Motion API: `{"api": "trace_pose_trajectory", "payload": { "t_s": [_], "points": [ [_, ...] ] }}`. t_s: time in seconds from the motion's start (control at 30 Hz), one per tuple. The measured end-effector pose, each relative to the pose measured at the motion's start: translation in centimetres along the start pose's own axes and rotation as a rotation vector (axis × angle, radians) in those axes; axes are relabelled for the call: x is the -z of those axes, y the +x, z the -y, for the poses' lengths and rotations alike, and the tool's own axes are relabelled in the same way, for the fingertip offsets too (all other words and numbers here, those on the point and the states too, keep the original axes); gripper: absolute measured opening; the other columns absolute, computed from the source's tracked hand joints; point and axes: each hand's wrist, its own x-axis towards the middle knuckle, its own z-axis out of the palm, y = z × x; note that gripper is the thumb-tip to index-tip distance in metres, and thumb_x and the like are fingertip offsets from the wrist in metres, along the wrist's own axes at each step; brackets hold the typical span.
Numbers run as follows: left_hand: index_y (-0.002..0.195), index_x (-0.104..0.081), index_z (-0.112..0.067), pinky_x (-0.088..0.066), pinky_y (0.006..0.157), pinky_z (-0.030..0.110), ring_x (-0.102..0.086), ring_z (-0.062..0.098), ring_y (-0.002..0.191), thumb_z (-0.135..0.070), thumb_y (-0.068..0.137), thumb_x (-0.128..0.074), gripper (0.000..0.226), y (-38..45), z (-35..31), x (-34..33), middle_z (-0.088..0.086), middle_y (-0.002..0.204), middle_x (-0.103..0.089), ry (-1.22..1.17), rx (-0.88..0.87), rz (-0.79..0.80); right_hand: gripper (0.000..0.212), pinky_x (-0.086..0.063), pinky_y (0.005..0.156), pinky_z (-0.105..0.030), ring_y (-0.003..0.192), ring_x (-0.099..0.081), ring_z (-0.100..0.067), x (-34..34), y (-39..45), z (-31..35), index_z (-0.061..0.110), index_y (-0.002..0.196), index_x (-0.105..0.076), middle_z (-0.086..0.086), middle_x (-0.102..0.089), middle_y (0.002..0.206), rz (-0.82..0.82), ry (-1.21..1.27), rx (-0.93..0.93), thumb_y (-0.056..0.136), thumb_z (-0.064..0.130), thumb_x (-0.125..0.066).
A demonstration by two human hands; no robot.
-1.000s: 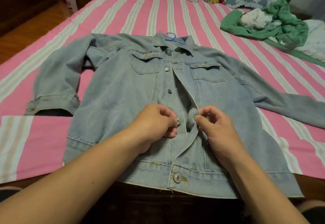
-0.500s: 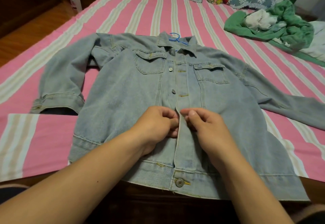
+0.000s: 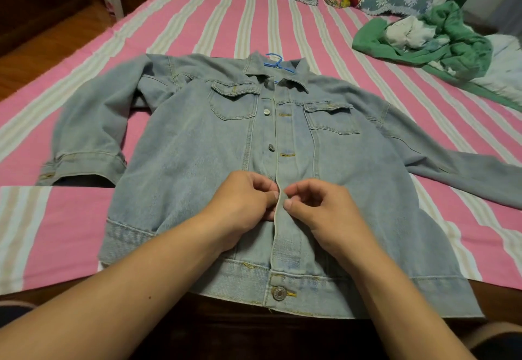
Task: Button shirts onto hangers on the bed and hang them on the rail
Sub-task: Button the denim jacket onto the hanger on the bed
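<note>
Both hands pinch jacket (image 3: 183, 167) placket | striped bed (image 3: 254, 21) | floor (image 3: 42, 46) seemingly wooden

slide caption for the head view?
Both hands, left and right, pinch the front edges of a denim jacket on a striped bed.

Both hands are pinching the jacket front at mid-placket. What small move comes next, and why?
Probably push the hidden button through its hole right there. The left hand and right hand pinch the placket edges of the denim jacket together, and the waistband button below looks fastened. Two upper buttons beside their holes remain open, so those likely follow.
</note>
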Motion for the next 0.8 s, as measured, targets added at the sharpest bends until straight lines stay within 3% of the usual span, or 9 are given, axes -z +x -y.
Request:
{"api": "trace_pose_trajectory", "payload": {
  "t_s": [0.1, 0.17, 0.3, 0.4, 0.5, 0.6, 0.7, 0.8],
  "points": [
    [0.081, -0.070, -0.003, -0.058, 0.066, 0.028, -0.066, 0.017, 0.064, 0.003, 0.090, -0.069, 0.011, -0.1, 0.0, 0.1, 0.011, 0.072, -0.069, -0.040, 0.010, 0.018, 0.009, -0.047, 0.066, -0.015, 0.065, -0.060, -0.001, -0.2, 0.1, 0.1, 0.022, 0.083, -0.074, 0.006, -0.068, 0.071, -0.043, -0.074, 0.020, 0.082, 0.016, -0.081],
    [0.084, -0.069, -0.003, -0.059, 0.066, 0.026, -0.066, 0.016, 0.065, 0.001, 0.093, -0.066, 0.010, -0.1, -0.4, 0.1, 0.012, 0.074, -0.067, -0.110, 0.049, 0.014, 0.011, -0.047, 0.069, -0.021, 0.069, -0.060, -0.004, -0.7, 0.1, 0.1, 0.023, 0.080, -0.071, 0.006, -0.067, 0.073, -0.110, -0.193, 0.075, 0.081, 0.019, -0.081],
    [0.084, -0.066, -0.008, -0.053, 0.057, 0.020, -0.057, 0.009, 0.054, -0.016, 0.097, -0.067, 0.015, -0.4, -1.0, 0.0, 0.000, 0.061, -0.060, -0.132, 0.085, 0.046, 0.018, -0.035, 0.068, -0.027, 0.077, -0.051, -0.013, -2.3, -1.1, 0.0, 0.023, 0.080, -0.059, 0.009, -0.055, 0.082, -0.284, -0.492, 0.304, 0.083, 0.021, -0.076],
    [0.082, -0.065, -0.010, -0.052, 0.054, 0.020, -0.057, 0.007, 0.052, -0.012, 0.094, -0.070, 0.014, -0.4, -1.0, 0.2, 0.001, 0.063, -0.063, -0.112, 0.100, 0.009, 0.017, -0.030, 0.066, -0.025, 0.076, -0.042, -0.014, -3.1, -2.0, 0.0, 0.018, 0.081, -0.057, 0.007, -0.047, 0.084, -0.363, -0.597, 0.442, 0.085, 0.017, -0.074],
    [0.081, -0.060, -0.011, -0.055, 0.058, 0.023, -0.061, 0.014, 0.063, -0.007, 0.093, -0.070, 0.016, -0.2, -1.0, 0.4, 0.008, 0.073, -0.065, -0.149, 0.151, -0.022, 0.004, -0.039, 0.069, -0.026, 0.085, -0.050, -0.016, -2.9, -2.5, -0.5, 0.016, 0.087, -0.067, 0.003, -0.054, 0.092, -0.302, -0.622, 0.522, 0.089, 0.019, -0.069],
    [0.079, -0.058, -0.010, -0.058, 0.059, 0.025, -0.063, 0.016, 0.061, -0.002, 0.091, -0.071, 0.019, -0.1, -0.9, 0.3, 0.013, 0.076, -0.065, -0.142, 0.156, -0.036, 0.008, -0.045, 0.079, -0.026, 0.094, -0.055, -0.015, -1.5, -3.0, -1.1, 0.018, 0.098, -0.070, 0.007, -0.059, 0.099, -0.178, -0.599, 0.541, 0.091, 0.016, -0.066],
    [0.078, -0.058, -0.009, -0.059, 0.060, 0.029, -0.065, 0.021, 0.065, 0.001, 0.090, -0.071, 0.020, -0.1, -0.8, 0.1, 0.018, 0.081, -0.067, -0.139, 0.157, -0.050, 0.018, -0.044, 0.080, -0.020, 0.090, -0.059, -0.003, -0.2, -3.1, -0.9, 0.024, 0.103, -0.065, 0.016, -0.064, 0.096, -0.083, -0.429, 0.414, 0.090, 0.011, -0.066],
    [0.076, -0.057, -0.009, -0.058, 0.051, 0.024, -0.068, 0.018, 0.056, 0.004, 0.089, -0.069, 0.022, -0.2, -1.2, 0.2, 0.014, 0.070, -0.070, -0.212, 0.182, -0.037, 0.022, -0.048, 0.083, -0.017, 0.091, -0.067, 0.001, 0.4, -2.8, -0.5, 0.029, 0.101, -0.063, 0.018, -0.073, 0.093, -0.062, -0.234, 0.274, 0.092, 0.010, -0.065]
  ]
}}
